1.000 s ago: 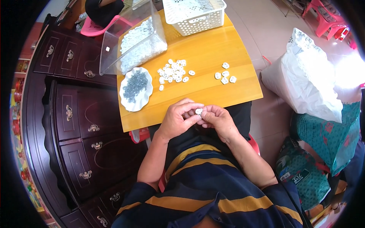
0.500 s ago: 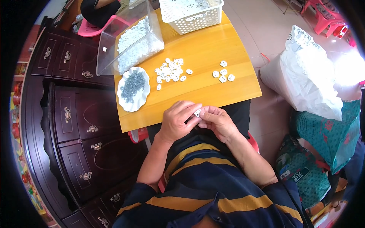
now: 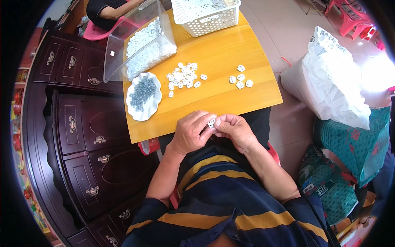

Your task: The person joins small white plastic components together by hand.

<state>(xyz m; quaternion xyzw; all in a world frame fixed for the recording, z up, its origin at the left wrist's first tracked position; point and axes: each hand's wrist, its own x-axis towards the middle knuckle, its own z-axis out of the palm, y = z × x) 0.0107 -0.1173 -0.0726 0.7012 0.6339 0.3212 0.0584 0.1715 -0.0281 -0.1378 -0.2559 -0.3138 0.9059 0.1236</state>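
Printing (image 3: 323, 189) on white sack (image 3: 327, 80), lower teal bag (image 3: 334, 201)

The head camera sits up on the person's head and looks steeply down and forward, upright and unmirrored. The striped shirt (image 3: 222, 201) looms closest, at six o'clock. The left hand (image 3: 192, 131) and right hand (image 3: 234, 129) lie near the centre, within close view; the table (image 3: 222, 53) spreads beyond, toward twelve. The wide fisheye lens takes in the dark cabinet (image 3: 115, 127) at nine and the white sack (image 3: 325, 78) at two, bending edges toward its blackened rim.
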